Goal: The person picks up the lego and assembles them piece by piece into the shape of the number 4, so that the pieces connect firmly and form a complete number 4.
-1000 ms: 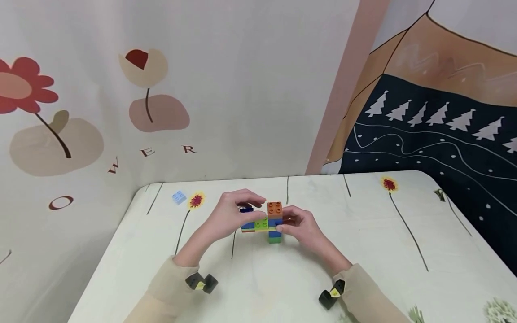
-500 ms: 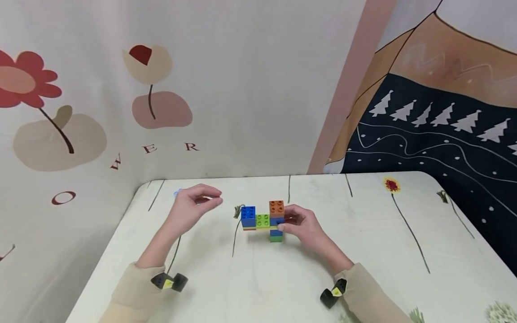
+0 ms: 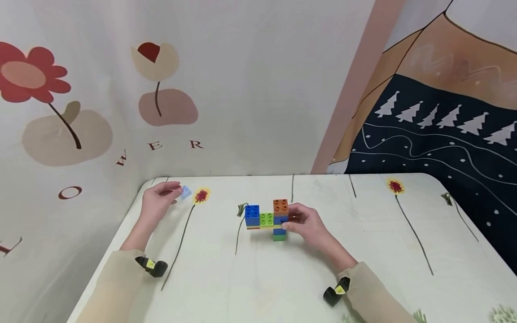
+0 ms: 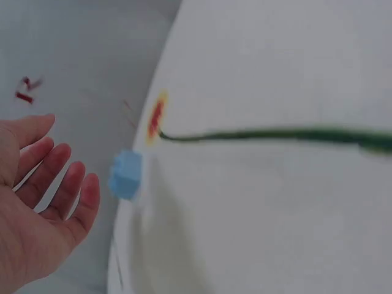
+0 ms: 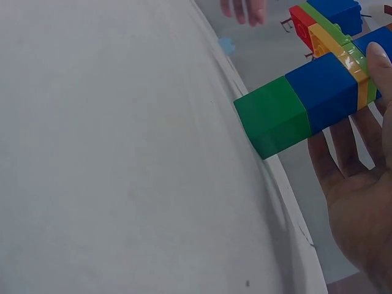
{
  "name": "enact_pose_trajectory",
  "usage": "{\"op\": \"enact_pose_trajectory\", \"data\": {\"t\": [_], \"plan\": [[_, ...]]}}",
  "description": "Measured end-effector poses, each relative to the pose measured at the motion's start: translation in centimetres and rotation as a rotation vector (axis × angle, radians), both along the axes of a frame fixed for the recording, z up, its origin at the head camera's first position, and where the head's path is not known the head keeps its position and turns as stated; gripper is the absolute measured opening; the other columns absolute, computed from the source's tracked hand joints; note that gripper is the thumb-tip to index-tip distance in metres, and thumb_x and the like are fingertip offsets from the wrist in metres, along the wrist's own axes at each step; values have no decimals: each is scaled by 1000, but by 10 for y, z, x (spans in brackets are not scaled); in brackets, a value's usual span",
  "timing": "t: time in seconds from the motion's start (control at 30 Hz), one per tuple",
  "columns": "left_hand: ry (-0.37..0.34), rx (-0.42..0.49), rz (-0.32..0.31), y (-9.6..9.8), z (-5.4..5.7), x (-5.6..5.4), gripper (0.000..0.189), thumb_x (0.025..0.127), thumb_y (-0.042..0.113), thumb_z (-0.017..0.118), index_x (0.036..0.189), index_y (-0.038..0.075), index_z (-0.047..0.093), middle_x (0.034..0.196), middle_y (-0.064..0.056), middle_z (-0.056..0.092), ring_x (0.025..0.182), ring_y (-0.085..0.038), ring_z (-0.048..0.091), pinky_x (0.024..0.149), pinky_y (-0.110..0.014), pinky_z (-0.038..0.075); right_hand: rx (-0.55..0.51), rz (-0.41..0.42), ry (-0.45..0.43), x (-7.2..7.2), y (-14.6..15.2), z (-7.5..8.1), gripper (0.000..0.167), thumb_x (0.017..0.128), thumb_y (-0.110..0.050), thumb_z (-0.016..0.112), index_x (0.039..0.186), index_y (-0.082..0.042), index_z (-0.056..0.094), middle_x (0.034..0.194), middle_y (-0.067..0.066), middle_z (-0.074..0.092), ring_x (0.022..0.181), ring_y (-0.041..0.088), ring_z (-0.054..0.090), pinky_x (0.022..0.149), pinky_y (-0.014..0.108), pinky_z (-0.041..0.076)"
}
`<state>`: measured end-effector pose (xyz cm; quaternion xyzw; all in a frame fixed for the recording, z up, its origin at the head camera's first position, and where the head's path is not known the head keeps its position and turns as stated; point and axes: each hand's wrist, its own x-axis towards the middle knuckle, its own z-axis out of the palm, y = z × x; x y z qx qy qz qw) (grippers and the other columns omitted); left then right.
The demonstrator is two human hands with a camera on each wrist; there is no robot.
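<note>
My right hand (image 3: 308,225) grips the right side of a toy brick build (image 3: 266,219). Its orange brick (image 3: 280,207) tops the right column, with blue below and a green brick (image 5: 272,119) at the foot. A lime brick spans the middle; at the left end sits a blue brick (image 3: 252,214) above a red one. The right thumb (image 5: 380,64) presses on the joint in the right wrist view. At the far left, my left hand (image 3: 157,204) has its fingertips right beside a light blue brick (image 3: 186,192). In the left wrist view those fingers are loosely bent, apart from the brick (image 4: 127,175).
A white cloth with printed flowers (image 3: 201,195) covers the table (image 3: 242,287). The light blue brick lies near the back left edge. Behind stands a pale printed curtain (image 3: 250,89), with a dark tree-patterned cloth (image 3: 440,134) at the right.
My left hand has left the build and moved left to the light blue brick, uncovering the blue brick at the build's left end. The right hand keeps its grip.
</note>
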<state>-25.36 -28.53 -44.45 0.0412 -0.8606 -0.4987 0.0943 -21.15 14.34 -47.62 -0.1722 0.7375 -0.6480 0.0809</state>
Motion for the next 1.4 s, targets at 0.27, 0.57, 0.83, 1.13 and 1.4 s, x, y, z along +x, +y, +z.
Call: {"op": "enact_pose_trajectory", "data": {"t": [0.27, 0.57, 0.83, 1.13, 1.4], "plan": [[-88, 63, 82, -8, -18, -19, 46, 100, 15, 68, 139, -6, 57, 139, -24, 57, 86, 9, 56, 73, -15, 55, -5, -4, 4, -2, 1, -3, 39, 92, -7, 77, 127, 5, 64, 122, 20, 67, 108, 31, 65, 91, 28, 55], [-163, 16, 130, -10, -34, -28, 53, 98, 18, 70, 144, -2, 54, 140, -22, 57, 112, -17, 59, 71, -11, 48, -21, 17, 18, -4, -2, -2, 39, 92, -5, 77, 127, 6, 63, 122, 20, 66, 109, 31, 65, 93, 29, 55], [-156, -74, 82, -5, -40, -32, 53, 97, 11, 69, 144, -6, 51, 137, -27, 56, 125, -37, 55, 91, -29, 49, -41, 20, 23, -3, 2, -2, 42, 91, -8, 79, 126, 8, 62, 121, 21, 67, 107, 27, 65, 92, 28, 55], [-142, -131, 78, -4, -39, -31, 46, 97, 12, 69, 138, -7, 57, 129, -27, 60, 114, -35, 58, 72, -15, 45, -45, 3, 28, -2, 1, -4, 39, 91, -5, 78, 126, 7, 64, 120, 21, 67, 106, 30, 65, 92, 28, 55], [-173, -71, 16, 1, -28, -22, 50, 99, 16, 69, 142, -5, 55, 132, -26, 59, 113, -32, 59, 72, -15, 52, -48, -14, 7, 0, -1, -5, 38, 92, -5, 77, 126, 5, 64, 123, 19, 66, 108, 29, 64, 93, 27, 54]]}}
